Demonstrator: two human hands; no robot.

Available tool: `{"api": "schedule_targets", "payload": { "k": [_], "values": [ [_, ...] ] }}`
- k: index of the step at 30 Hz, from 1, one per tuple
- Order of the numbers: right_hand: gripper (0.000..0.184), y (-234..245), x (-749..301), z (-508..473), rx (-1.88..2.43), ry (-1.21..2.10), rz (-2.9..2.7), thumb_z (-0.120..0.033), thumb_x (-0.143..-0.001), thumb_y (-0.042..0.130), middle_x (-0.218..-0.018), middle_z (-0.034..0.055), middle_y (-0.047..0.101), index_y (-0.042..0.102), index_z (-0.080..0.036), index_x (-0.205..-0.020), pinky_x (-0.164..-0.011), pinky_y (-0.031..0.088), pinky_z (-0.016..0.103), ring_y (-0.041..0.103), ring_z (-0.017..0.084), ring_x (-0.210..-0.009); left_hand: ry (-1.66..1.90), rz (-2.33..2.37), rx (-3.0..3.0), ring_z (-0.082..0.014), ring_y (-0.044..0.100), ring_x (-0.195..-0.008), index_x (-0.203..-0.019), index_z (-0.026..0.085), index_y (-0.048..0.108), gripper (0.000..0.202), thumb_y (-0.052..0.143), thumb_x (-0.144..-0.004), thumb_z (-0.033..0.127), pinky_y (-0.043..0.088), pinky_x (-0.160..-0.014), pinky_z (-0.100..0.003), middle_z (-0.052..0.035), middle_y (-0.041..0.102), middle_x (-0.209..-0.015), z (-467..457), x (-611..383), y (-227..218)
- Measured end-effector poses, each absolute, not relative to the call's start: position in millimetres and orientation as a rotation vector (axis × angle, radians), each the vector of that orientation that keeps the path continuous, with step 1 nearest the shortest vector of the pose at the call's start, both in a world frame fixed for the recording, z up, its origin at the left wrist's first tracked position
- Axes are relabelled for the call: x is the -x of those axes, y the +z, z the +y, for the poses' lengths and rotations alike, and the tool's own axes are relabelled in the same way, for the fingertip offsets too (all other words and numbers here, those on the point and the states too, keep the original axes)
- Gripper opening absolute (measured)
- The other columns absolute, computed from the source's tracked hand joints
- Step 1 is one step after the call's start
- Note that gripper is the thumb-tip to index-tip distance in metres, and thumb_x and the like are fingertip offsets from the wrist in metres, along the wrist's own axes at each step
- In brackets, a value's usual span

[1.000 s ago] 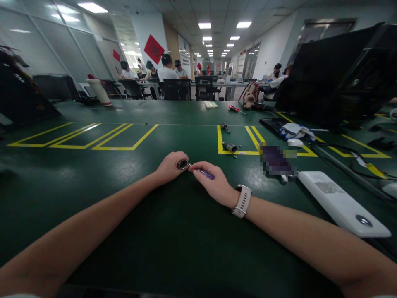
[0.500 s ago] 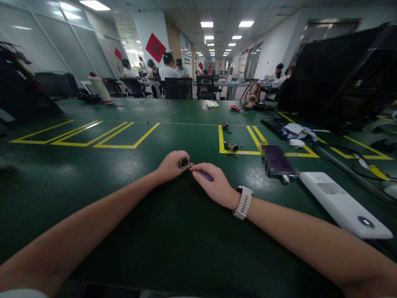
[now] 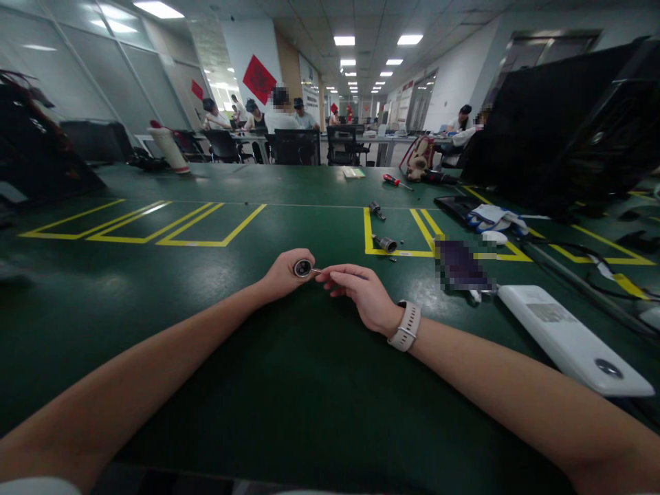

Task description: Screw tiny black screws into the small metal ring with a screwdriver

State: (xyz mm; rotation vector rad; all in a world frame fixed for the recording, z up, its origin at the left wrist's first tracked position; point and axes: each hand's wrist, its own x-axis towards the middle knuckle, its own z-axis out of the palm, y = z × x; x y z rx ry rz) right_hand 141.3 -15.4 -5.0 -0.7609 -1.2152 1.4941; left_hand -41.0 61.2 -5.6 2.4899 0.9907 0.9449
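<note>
My left hand point(image 3: 285, 276) is wrapped round a dark metal cylindrical part point(image 3: 302, 268), its round open end facing me. Close on the right, my right hand point(image 3: 355, 292) pinches a small screwdriver point(image 3: 316, 271), whose thin shaft reaches the side of the part. Most of the screwdriver's handle is hidden by the fingers. Whether the tip sits in a screw is too small to tell. Beyond my right hand, a similar metal part point(image 3: 386, 243) lies by a yellow tape corner, with another metal piece point(image 3: 377, 210) behind it.
Small dark bits point(image 3: 392, 260) lie near the tape. A red-handled screwdriver point(image 3: 392, 180) is farther back. On the right are a phone point(image 3: 461, 265), a white power bank point(image 3: 572, 337), gloves point(image 3: 496, 219), cables and a black monitor point(image 3: 546, 117). A white tumbler point(image 3: 170, 150) stands back left.
My right hand has rolled round the screwdriver, covering its purple handle, and its fingers are straighter. The part in my left hand has shifted slightly left and faces me more.
</note>
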Motion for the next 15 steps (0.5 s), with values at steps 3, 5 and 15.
{"api": "schedule_targets", "payload": {
  "k": [3, 5, 15],
  "values": [
    [0.016, -4.1, -141.0, -16.6, 0.754, 1.471, -1.208, -0.027, -0.077, 0.057, -0.093, 0.0048, 0.068, 0.068, -0.020, -0.086, -0.071, 0.043, 0.030, 0.059, 0.015, -0.082, 0.954, 1.001, -2.478, -0.0104, 0.044, -0.058, -0.063, 0.017, 0.046, 0.022, 0.057, -0.072, 0.035, 0.037, -0.053, -0.022, 0.0027, 0.047, -0.062, 62.1, 41.2, -6.3],
    [0.015, -3.4, -139.9, -18.2, 0.796, 1.385, -1.251, -0.028, -0.077, 0.057, -0.090, 0.0039, 0.068, 0.068, -0.020, -0.084, -0.071, 0.043, 0.030, 0.058, 0.015, -0.082, 0.953, 1.043, -2.506, -0.0108, 0.045, -0.059, -0.063, 0.018, 0.046, 0.023, 0.057, -0.073, 0.035, 0.037, -0.054, -0.022, 0.0025, 0.047, -0.062, 62.3, 40.9, -6.3],
    [0.016, -5.2, -138.6, -16.2, 0.842, 1.372, -1.284, -0.027, -0.074, 0.059, -0.090, 0.0050, 0.068, 0.070, -0.019, -0.083, -0.070, 0.042, 0.030, 0.058, 0.017, -0.085, 0.865, 1.057, -2.657, -0.0126, 0.046, -0.061, -0.064, 0.018, 0.047, 0.019, 0.054, -0.074, 0.033, 0.038, -0.060, -0.025, 0.0015, 0.049, -0.062, 60.1, 40.4, -4.2]
  ]
}}
